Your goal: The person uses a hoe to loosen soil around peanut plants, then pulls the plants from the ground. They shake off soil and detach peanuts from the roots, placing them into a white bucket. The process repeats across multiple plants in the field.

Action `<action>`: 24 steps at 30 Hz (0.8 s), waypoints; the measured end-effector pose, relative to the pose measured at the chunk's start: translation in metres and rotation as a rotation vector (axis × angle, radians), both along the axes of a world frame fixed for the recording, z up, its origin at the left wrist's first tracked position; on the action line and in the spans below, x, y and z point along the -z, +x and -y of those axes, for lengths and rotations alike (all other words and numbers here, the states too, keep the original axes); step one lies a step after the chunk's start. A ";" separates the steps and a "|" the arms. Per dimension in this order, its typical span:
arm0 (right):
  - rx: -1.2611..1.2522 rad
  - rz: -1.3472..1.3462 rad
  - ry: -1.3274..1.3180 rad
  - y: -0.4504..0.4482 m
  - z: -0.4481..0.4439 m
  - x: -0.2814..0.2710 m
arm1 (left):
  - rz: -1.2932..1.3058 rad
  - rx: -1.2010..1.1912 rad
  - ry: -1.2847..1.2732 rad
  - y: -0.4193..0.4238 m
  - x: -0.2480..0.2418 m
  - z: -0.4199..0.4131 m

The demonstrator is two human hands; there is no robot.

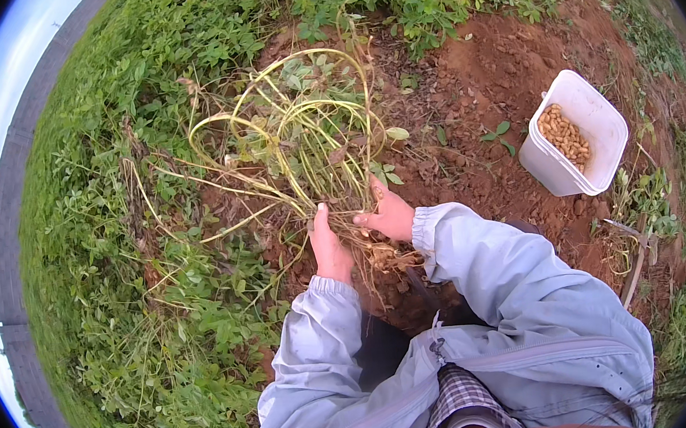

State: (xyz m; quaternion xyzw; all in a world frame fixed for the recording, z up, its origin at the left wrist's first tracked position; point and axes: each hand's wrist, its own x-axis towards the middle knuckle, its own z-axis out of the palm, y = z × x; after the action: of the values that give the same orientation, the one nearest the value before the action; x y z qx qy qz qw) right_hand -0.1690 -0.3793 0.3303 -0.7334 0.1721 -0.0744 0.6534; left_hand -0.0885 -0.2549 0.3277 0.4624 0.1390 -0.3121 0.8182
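Observation:
An uprooted peanut plant [310, 136] lies in front of me, its long yellow-green stems fanning away and curling over. My left hand [328, 243] grips the base of the stems from the left, thumb on top. On the other side, my right hand [390, 212] holds the same bundle near the roots, its fingers partly hidden under the stems. Thin roots and a cluster of peanut pods [391, 256] hang toward me, just below my right hand.
A white plastic bucket [541, 162], partly filled with peanut pods [564, 137], stands on reddish soil [472, 75] to the right. A long-handled tool with a metal head [637, 239] lies nearer me. Leafy green plants [145, 65] grow at the left and far side.

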 end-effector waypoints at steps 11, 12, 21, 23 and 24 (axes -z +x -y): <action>-0.336 0.088 -0.379 -0.012 -0.015 -0.020 | 0.220 0.392 0.226 -0.028 -0.028 -0.016; -0.260 0.126 -0.399 -0.011 -0.019 -0.022 | 0.206 0.398 0.230 -0.026 -0.030 -0.014; -0.321 0.247 -0.061 -0.022 -0.007 -0.038 | 0.445 0.280 0.072 -0.013 -0.011 0.000; -0.339 0.297 -0.015 -0.025 -0.001 -0.046 | 0.430 0.292 -0.011 -0.006 -0.012 0.001; -0.370 0.244 0.012 -0.026 0.004 -0.051 | 0.450 0.246 -0.020 -0.003 -0.010 0.000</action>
State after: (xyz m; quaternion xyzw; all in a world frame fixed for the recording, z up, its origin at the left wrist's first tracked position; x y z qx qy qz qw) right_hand -0.1954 -0.3833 0.3818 -0.7342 -0.0453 -0.0402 0.6763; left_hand -0.0911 -0.2553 0.3374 0.5256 -0.1070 -0.2999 0.7889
